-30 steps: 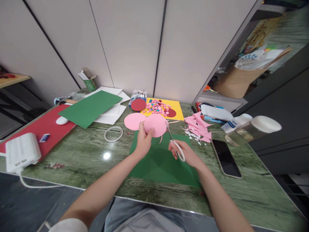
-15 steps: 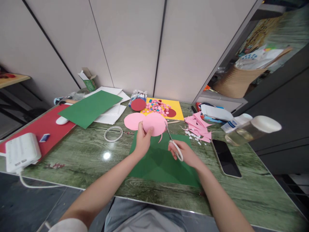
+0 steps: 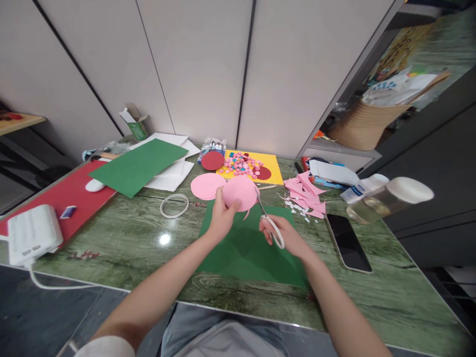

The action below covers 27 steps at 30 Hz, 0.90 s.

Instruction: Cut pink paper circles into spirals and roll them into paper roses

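Observation:
My left hand (image 3: 224, 215) pinches a round pink paper disc (image 3: 241, 192) between thumb and fingers, above a green sheet (image 3: 253, 253). White-handled scissors (image 3: 275, 232) are in my right hand (image 3: 281, 233), fingers closed round the handles. Their blades touch the right edge of the disc, and a thin curled strip of pink paper (image 3: 247, 214) hangs below it. Behind my left hand, another pink circle (image 3: 207, 186) lies on the table. Pink offcuts (image 3: 307, 193) and small white scraps are piled to the right of the scissors.
Farther back, small pompoms (image 3: 240, 164) and a dark red circle lie on a yellow sheet (image 3: 273, 161). A tape roll (image 3: 174, 206) is at left, beyond it a red sheet (image 3: 85, 193) and a power bank (image 3: 34, 234). A phone (image 3: 348, 243) and a bottle (image 3: 386, 201) stand right.
The pink disc has shifted slightly right and down in my left hand and appears turned a little. The scissors have barely moved.

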Available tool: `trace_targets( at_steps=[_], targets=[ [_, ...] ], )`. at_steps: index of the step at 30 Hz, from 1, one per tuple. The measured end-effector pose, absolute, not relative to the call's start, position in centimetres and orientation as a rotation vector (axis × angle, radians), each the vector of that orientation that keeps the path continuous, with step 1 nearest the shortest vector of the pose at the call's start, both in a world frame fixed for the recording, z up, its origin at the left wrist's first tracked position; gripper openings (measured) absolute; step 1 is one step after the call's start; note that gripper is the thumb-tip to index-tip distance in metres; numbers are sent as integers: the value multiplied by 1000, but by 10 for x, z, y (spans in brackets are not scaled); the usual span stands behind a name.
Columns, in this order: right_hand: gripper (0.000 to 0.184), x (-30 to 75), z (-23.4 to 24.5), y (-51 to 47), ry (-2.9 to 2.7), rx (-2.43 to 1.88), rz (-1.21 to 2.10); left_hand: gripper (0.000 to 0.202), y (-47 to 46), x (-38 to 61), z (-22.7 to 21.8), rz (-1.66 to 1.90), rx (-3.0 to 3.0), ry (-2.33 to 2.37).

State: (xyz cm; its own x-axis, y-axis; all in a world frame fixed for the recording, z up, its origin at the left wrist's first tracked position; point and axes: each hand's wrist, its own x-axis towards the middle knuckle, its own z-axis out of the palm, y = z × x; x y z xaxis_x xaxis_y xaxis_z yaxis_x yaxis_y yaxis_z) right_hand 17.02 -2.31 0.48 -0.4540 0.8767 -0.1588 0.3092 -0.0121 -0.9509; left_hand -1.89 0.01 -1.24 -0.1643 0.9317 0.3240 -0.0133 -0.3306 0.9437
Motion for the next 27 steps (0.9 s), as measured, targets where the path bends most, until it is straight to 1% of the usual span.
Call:
trace_targets(
  at_steps=[7,19,27],
  targets=[
    [36,170,3,-23,-1774,-1248,1479,39,2,-19,-14,1639,1279,1128],
    [34,168,5,-23,-1811,-1279,1463,29,1,-19,-9,1648,1296,1183],
    [39,167,4,-24,-1744,-1267,1506,28,-3,-19,-10,1569,1386,1208]
  ],
)
